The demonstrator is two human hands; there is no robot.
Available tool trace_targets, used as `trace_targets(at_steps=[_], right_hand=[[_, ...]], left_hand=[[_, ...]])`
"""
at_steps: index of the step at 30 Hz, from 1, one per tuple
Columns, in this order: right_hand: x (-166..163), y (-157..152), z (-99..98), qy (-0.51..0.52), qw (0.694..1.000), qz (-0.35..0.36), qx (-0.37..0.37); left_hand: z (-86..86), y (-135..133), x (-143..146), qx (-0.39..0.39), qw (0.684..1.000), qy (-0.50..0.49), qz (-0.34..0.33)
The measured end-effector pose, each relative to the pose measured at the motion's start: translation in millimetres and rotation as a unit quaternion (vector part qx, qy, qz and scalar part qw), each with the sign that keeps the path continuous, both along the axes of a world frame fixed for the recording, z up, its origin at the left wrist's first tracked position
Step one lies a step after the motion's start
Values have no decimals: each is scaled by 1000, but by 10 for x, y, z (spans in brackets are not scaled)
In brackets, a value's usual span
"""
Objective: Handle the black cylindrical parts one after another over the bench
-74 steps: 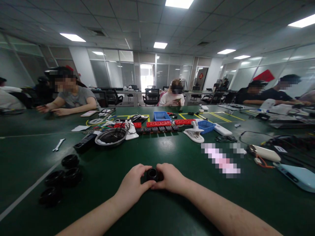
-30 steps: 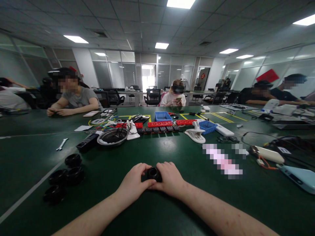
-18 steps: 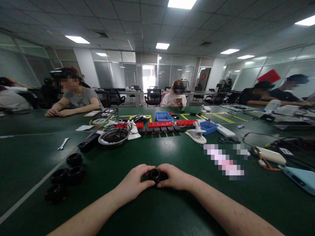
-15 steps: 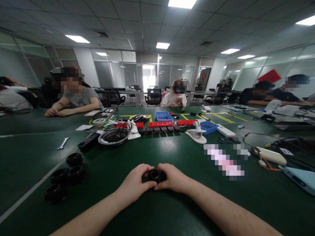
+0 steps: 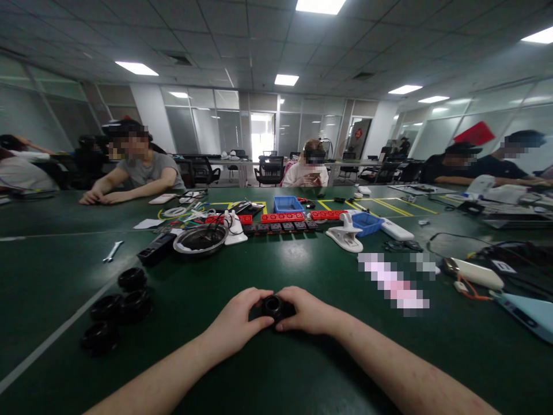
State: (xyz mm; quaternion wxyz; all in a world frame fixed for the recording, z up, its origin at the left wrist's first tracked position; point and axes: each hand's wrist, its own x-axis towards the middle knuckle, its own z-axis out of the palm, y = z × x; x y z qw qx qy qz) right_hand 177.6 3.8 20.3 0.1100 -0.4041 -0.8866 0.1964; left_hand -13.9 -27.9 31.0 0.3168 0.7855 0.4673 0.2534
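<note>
A black ring-shaped plastic part [image 5: 272, 305] with a round hole facing up sits between my hands, at the near middle of the green table. My left hand [image 5: 244, 314] curls around its left side, thumb in front and fingers behind. From the right, my right hand [image 5: 305, 311] grips the same part in a like way. Its lower side and some fingertips are hidden. Off to the left, several similar black ring-shaped parts [image 5: 135, 305] are grouped on the table.
A wrench [image 5: 113, 252] lies at the left. Further back are a round metal dish [image 5: 200, 249] with dark cable, red strips [image 5: 283, 217], a blue bin [image 5: 366, 223] and a white clip stand [image 5: 347, 237]. A power bank [image 5: 477, 273] and cables lie right. People sit around the table.
My thumbs have drawn slightly apart in front of the black part, and the right hand has shifted a little. Both hands keep hold of it.
</note>
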Motion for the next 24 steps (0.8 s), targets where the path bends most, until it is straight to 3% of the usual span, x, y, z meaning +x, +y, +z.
trace_targets(at_steps=[8,11,17,21,24], right_hand=[[-245,-211,-22,-40,987,-132,88],[-190,-204,-1,-21,991,-94,90],[20,-16,-6,68,996,32,-42],[20,38,-41,56,997,8,-57],[-59,-21,-66,40,998,-45,-36]], left_hand=[[-128,-24,104,43,995,-9,89],[-114,-13,77,45,997,-8,64],[-48,49,-55,29,999,4,-14],[-35,49,-59,13,1000,-1,-21],[-81,25,0,13,1000,-5,17]])
